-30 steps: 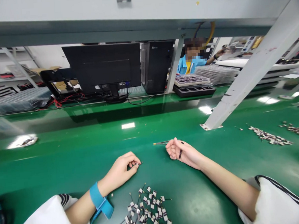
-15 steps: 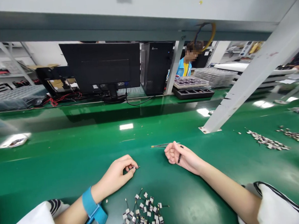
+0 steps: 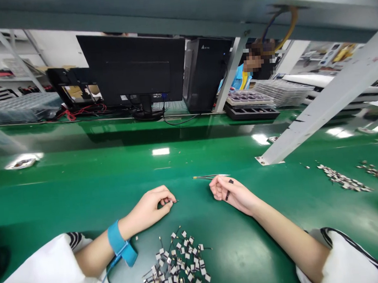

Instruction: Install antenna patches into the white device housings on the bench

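Note:
My left hand (image 3: 156, 204), with a blue wrist strap (image 3: 116, 240) around the wrist, is closed in a pinch over the green table. A tiny dark tip shows at its fingertips; what it belongs to is too small to name. My right hand (image 3: 233, 194) is turned partly palm up with curled fingers, and a small black strip (image 3: 229, 190) lies across it under the thumb. Tweezers (image 3: 205, 176) show just behind the right fingers, apparently on the table. Nearer to me lies a pile of small whitish square parts with short dark leads (image 3: 174, 268).
Two more heaps of small parts (image 3: 343, 178) lie to the right, beyond a slanted white post (image 3: 321, 103). A monitor (image 3: 136, 72), a black computer tower (image 3: 207, 76) and stacked trays (image 3: 250, 103) stand at the back. A person in blue (image 3: 238, 76) is behind them.
My view has tilted down a little, so the scene sits higher. Both hands keep nearly the same pose. More of the tweezers shows above the right fingers.

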`<action>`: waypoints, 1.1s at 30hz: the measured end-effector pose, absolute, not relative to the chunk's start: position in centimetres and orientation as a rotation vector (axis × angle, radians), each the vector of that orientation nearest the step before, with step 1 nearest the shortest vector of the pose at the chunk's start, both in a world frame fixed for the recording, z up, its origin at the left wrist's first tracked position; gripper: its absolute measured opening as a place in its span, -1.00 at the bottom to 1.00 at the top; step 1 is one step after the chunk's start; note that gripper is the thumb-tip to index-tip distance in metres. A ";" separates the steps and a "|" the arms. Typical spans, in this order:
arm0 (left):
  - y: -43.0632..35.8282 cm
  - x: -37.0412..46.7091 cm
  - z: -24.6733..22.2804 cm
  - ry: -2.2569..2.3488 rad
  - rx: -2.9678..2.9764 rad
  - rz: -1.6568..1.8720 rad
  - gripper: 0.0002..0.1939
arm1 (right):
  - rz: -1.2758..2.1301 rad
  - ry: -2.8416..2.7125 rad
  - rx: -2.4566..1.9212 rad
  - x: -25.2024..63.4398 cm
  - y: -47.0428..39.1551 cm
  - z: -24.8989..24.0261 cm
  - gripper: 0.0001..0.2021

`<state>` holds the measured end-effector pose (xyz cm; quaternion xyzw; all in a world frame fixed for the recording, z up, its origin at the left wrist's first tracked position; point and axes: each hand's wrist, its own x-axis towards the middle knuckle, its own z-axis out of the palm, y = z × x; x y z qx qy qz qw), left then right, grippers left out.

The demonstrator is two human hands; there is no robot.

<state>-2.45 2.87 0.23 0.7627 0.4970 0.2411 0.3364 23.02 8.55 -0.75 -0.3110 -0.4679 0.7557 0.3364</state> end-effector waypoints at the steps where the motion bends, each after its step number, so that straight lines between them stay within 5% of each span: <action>1: 2.8 -2.4 0.3 1.296 1.989 0.627 -0.83 | 1.969 -1.224 -0.814 23.0 8.5 -0.8 -0.73; 24: 2.7 -2.6 0.3 1.313 2.017 0.590 -0.82 | 1.903 -1.336 -0.840 22.7 8.6 -1.0 -0.69; 33: 2.9 -2.4 0.2 1.343 2.065 0.596 -0.81 | 1.201 -1.754 -1.141 24.2 10.8 0.9 -0.67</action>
